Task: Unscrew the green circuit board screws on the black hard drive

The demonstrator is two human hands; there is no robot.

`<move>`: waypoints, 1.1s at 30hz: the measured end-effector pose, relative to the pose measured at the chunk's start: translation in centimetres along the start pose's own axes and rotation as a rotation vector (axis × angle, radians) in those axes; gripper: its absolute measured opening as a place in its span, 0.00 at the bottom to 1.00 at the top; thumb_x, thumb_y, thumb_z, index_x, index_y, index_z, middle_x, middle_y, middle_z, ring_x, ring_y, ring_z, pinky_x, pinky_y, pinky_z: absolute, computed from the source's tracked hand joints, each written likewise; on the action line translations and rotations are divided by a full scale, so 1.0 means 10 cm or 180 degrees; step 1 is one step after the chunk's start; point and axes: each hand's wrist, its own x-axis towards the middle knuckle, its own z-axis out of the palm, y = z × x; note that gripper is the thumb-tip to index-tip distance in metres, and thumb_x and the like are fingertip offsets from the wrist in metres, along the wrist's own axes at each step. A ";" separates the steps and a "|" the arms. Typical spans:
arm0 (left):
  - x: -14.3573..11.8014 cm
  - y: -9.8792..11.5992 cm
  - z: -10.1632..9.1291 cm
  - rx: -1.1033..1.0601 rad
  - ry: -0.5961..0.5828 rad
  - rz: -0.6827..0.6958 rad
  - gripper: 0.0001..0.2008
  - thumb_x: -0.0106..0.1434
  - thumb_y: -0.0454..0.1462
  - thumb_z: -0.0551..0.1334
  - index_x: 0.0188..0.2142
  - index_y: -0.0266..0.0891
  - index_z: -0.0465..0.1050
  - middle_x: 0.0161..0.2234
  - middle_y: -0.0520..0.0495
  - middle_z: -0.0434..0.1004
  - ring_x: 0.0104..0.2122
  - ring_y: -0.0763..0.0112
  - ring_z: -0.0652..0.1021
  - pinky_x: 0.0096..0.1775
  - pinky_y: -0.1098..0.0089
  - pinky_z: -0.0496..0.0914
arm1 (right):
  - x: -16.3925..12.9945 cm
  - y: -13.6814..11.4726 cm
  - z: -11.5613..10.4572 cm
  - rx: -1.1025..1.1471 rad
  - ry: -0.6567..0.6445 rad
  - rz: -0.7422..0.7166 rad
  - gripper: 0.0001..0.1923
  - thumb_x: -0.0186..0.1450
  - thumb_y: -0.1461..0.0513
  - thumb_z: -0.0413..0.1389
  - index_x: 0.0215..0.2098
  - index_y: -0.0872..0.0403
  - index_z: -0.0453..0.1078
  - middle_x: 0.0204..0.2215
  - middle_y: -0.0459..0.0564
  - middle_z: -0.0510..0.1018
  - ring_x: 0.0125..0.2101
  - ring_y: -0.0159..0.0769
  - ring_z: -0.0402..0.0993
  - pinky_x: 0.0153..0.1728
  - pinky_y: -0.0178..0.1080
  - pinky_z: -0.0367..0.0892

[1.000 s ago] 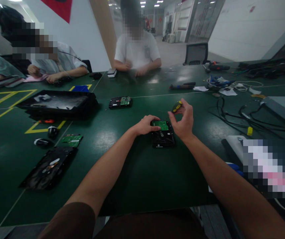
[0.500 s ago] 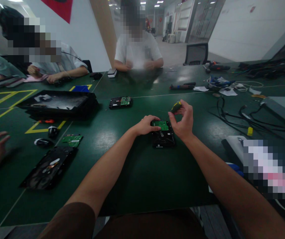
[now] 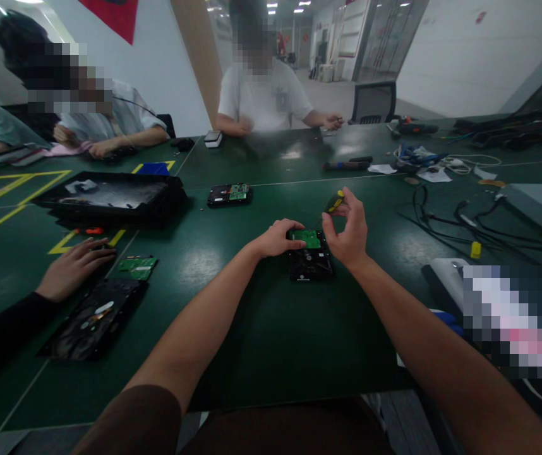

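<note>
Both hands at a hard drive (image 3: 309, 258) on the green tabletop (image 3: 271, 328), screwdriver (image 3: 334, 202) upright over it.

Left hand (image 3: 278, 237) rests on the drive's 9 o'clock edge, fingers curled and pressed down on its top corner beside the green circuit board (image 3: 307, 238). Right hand (image 3: 349, 230) stands at the drive's 3 o'clock side, fingers pinching the yellow-and-black screwdriver handle at 1 o'clock of the drive; the tip is too small to make out. A second drive (image 3: 229, 194) lies well apart at 11 o'clock. At 9 o'clock, another person's hand (image 3: 74, 268) lies flat beside a loose green board (image 3: 137, 266) and an opened drive (image 3: 93, 319). Black tray (image 3: 110, 199) at 10 o'clock; cables (image 3: 465, 227) at 3 o'clock.
</note>
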 end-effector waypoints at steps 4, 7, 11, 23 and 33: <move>0.00 0.00 0.00 0.0015 -0.0014 -0.0012 0.32 0.62 0.52 0.67 0.62 0.42 0.71 0.59 0.39 0.74 0.59 0.50 0.72 0.61 0.51 0.67 | -0.01 0.02 0.01 0.0011 -0.0039 0.0037 0.40 0.70 0.60 0.56 0.75 0.42 0.45 0.61 0.58 0.67 0.43 0.45 0.80 0.46 0.56 0.80; 0.01 0.00 -0.01 0.0030 -0.0039 -0.0003 0.31 0.63 0.52 0.67 0.62 0.43 0.71 0.59 0.40 0.74 0.59 0.50 0.71 0.61 0.51 0.67 | -0.01 0.02 0.00 -0.0048 0.0023 0.0102 0.40 0.69 0.58 0.59 0.74 0.41 0.48 0.59 0.56 0.68 0.41 0.43 0.78 0.42 0.53 0.81; 0.01 0.00 0.00 0.0046 -0.0030 0.0013 0.31 0.63 0.52 0.67 0.62 0.42 0.71 0.59 0.39 0.74 0.58 0.50 0.72 0.60 0.51 0.67 | 0.01 -0.02 -0.03 -0.0063 0.0025 0.0018 0.38 0.69 0.58 0.59 0.74 0.42 0.49 0.57 0.56 0.70 0.41 0.43 0.77 0.42 0.51 0.81; 0.00 0.00 0.00 0.0066 -0.0015 -0.0022 0.30 0.63 0.50 0.67 0.61 0.42 0.71 0.58 0.41 0.75 0.58 0.51 0.72 0.61 0.52 0.67 | 0.03 -0.05 -0.04 -0.0224 0.0044 -0.0028 0.37 0.71 0.57 0.56 0.75 0.40 0.48 0.56 0.56 0.69 0.41 0.44 0.75 0.42 0.55 0.80; 0.00 0.00 -0.01 0.0046 -0.0034 0.0010 0.31 0.63 0.51 0.67 0.62 0.42 0.70 0.58 0.39 0.74 0.58 0.50 0.72 0.61 0.52 0.67 | 0.03 -0.03 -0.04 -0.0120 0.0118 -0.0055 0.37 0.69 0.58 0.60 0.72 0.42 0.53 0.54 0.55 0.71 0.40 0.42 0.78 0.40 0.50 0.82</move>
